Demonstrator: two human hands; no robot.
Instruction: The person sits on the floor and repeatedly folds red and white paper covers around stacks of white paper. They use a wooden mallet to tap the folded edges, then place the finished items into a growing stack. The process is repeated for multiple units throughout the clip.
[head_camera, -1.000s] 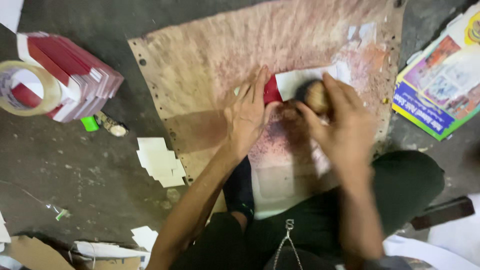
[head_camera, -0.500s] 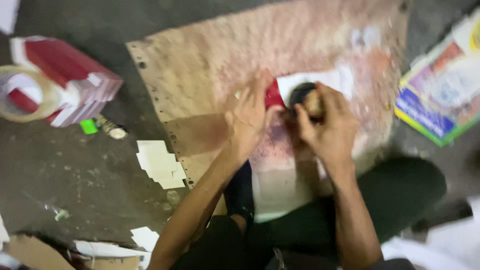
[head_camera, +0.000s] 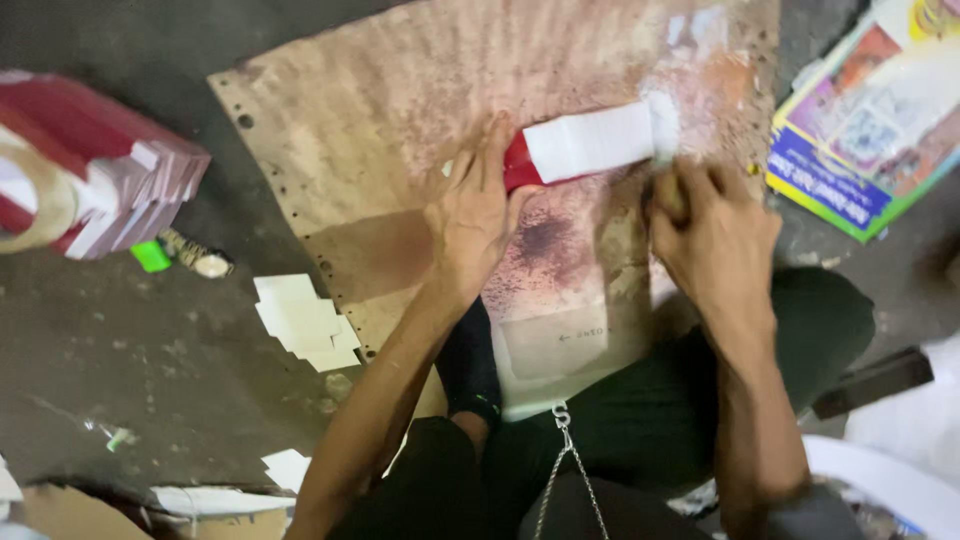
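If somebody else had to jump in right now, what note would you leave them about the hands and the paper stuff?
Left hand: flat, pinning the red end of the red-and-white card to the stained cardboard sheet.
Right hand: closed around a small object, hidden, beside the card's white end.
Red-and-white card stack with tape roll at far left; white paper pieces by the sheet's edge.
Done and left: cannot tell.

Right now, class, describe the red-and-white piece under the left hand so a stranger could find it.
Find the stained brown board on the dark floor. Near its upper right, the left hand presses a flat strip. Unlike the plain white cards nearby, it has one red end.
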